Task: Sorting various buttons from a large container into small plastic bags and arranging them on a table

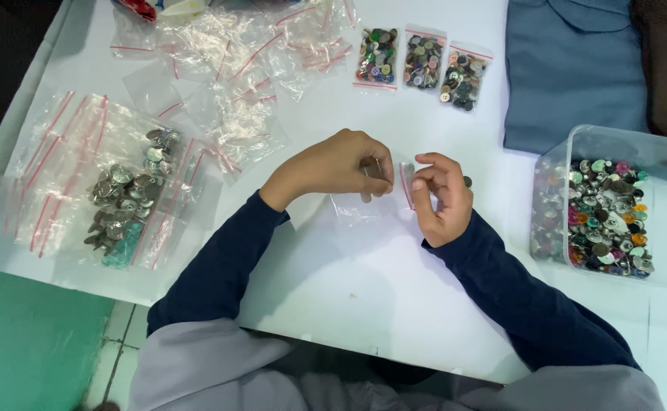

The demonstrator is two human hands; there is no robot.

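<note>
I hold a small clear bag (383,199) with a red strip along its top, over the white table (394,289). My left hand (333,164) pinches one side of the bag's mouth. My right hand (441,196) pinches the other side, with the fingers curled in, and I think a few buttons are tucked in that hand, but I cannot see them well. The bag looks almost empty.

The clear tub of buttons (615,209) sits near my right arm. Three filled little bags (422,65) lie in a row at the far edge. A heap of silver buttons (128,198) lies on flat bags to my left.

The bag is thin and slippery. If my pinch slips, the mouth could shut and buttons could drop and roll off the table. My right sleeve could also bump the tub.
</note>
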